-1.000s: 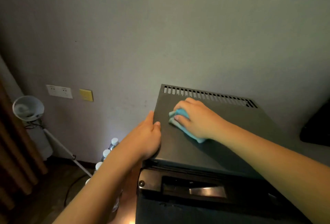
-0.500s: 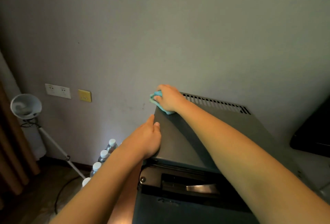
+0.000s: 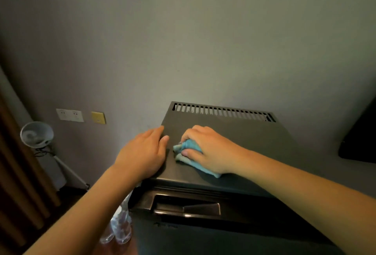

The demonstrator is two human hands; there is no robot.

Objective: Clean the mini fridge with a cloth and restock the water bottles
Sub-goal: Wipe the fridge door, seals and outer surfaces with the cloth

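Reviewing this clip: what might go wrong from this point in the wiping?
The cloth under the right hand is bunched, so it may miss patches of the fridge top. A rearward stroke might snag it on the vent slots. The water bottles on the floor beside the fridge might get knocked over.

The top of the mini fridge [image 3: 234,136] looks like sheet metal with a smooth, dull grey satin finish and only a faint sheen, while the handle recess [image 3: 187,207] on its door is dark, glossy plastic with bright highlights along its edges. The cloth [image 3: 190,149] is soft, matt, light-blue fabric bunched into folds. The water bottles [image 3: 120,228] are clear, shiny plastic, the wall [image 3: 183,41] is matt and faintly mottled, and the socket plates [image 3: 70,115] are smooth white plastic.
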